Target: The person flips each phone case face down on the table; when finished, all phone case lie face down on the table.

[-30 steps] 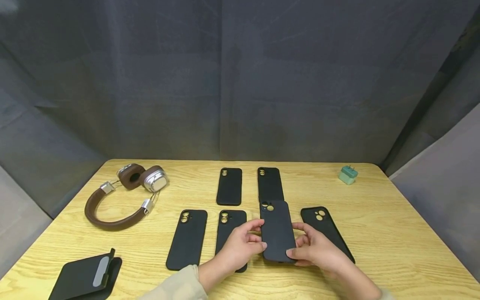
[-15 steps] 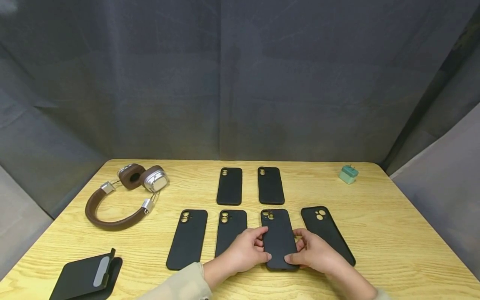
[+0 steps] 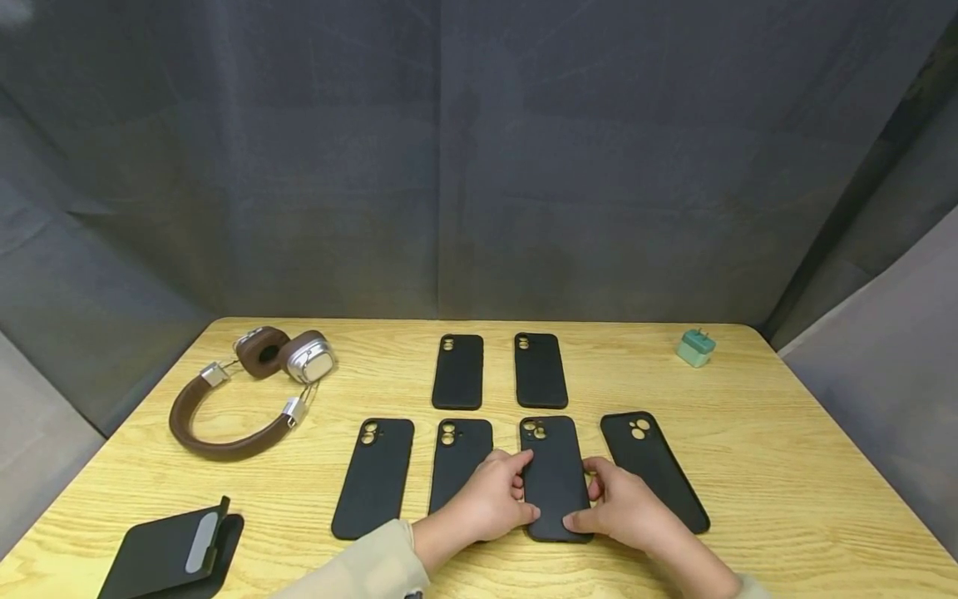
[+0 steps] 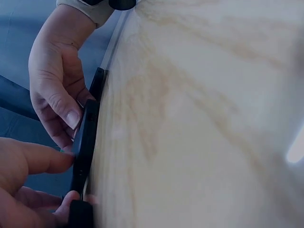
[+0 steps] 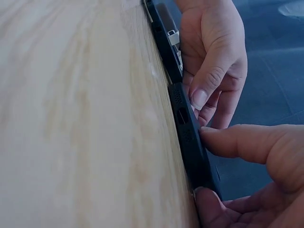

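Note:
Both hands are on one black phone case (image 3: 555, 478), lying flat in the front row in the head view, camera cutouts facing away. My left hand (image 3: 491, 497) holds its left edge. My right hand (image 3: 619, 502) grips the right edge near the lower corner, thumb on top. In the right wrist view the end of the case (image 5: 186, 130) shows a port opening, and the right thumb and a fingertip pinch its corner. Another black case (image 3: 458, 453) is partly hidden behind the left hand. A tilted case (image 3: 654, 466) lies just beyond the right hand.
Two black cases (image 3: 458, 372) lie in a back row, and another (image 3: 374, 478) is at front left. Brown headphones (image 3: 224, 448) and a black folding stand (image 3: 160, 549) occupy the left side. A green charger plug (image 3: 696, 349) sits at the back right of the wooden table (image 3: 808, 482).
The held case has come down toward the person and onto the table, off its overlap with the back-row case. Over the last half second it has shifted only slightly left.

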Demonstrator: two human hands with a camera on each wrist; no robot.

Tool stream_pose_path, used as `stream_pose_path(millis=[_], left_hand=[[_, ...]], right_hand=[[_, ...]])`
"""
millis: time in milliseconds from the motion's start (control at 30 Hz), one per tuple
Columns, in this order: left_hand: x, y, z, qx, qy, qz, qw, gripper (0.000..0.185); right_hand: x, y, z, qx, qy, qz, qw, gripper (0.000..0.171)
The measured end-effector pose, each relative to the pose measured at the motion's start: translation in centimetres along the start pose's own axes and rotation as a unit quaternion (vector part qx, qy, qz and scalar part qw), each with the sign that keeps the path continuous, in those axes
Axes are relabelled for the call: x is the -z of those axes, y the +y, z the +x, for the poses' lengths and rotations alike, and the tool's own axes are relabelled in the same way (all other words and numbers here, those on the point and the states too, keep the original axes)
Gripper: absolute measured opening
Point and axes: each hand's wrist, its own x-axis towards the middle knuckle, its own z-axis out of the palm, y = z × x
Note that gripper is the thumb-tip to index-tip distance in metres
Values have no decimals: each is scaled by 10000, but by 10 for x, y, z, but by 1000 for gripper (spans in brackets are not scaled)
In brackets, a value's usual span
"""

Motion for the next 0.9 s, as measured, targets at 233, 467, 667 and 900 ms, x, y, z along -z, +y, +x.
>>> stream_pose_path(millis=[233, 467, 667, 900], left_hand=[[1, 0, 1, -9, -81, 203, 9998, 71], [2, 1, 2, -26, -143, 354, 9993, 71], [4, 4, 0, -8, -214, 370, 9991, 72], [6, 9, -4, 6, -191, 342, 9992, 74]], right_hand=[[-1, 0, -1, 47, 17, -117, 9999, 79], [-1, -1, 0, 29, -11, -162, 9999, 82], [-1, -1, 1, -12, -74, -117, 9999, 83], [4, -2, -2, -59, -65, 134, 9999, 86]])
